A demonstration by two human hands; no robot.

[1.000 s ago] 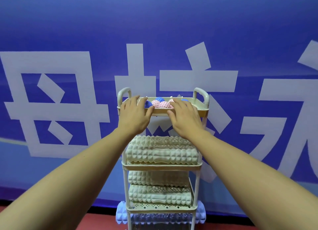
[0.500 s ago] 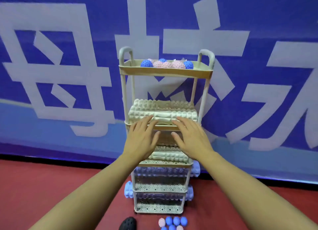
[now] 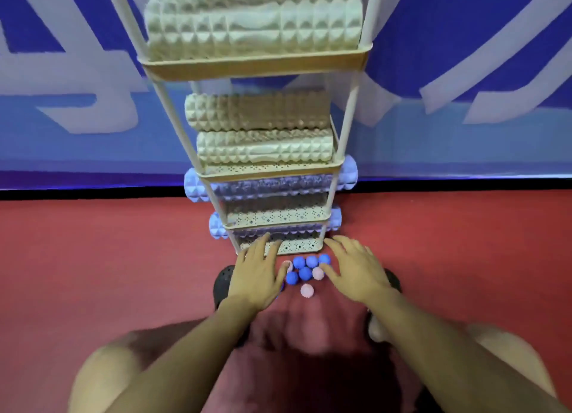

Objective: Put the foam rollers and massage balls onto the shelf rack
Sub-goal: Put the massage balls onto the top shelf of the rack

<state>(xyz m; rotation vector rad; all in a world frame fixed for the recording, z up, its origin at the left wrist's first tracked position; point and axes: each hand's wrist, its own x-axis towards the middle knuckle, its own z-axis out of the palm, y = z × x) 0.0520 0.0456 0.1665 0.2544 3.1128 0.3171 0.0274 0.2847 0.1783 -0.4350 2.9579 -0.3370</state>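
A cream shelf rack (image 3: 253, 64) stands against the blue wall. Cream foam rollers (image 3: 253, 26) fill its upper tiers, and pale blue foam rollers (image 3: 272, 185) lie on the two lower tiers. Several spiky massage balls, blue (image 3: 305, 272) and pink (image 3: 307, 290), sit in a cluster on the red floor at the rack's foot. My left hand (image 3: 255, 275) hovers open just left of the cluster. My right hand (image 3: 356, 270) is open on the right, fingertips at the balls. Neither hand holds anything.
My black shoes (image 3: 223, 284) stand on the red floor (image 3: 108, 251) either side of the balls, and my knees show at the bottom corners. A blue banner (image 3: 464, 56) with large white characters covers the wall behind the rack.
Both hands dropped from the rack's top tray, past the middle tier, down to the balls on the floor. My view tilted down as I crouched.
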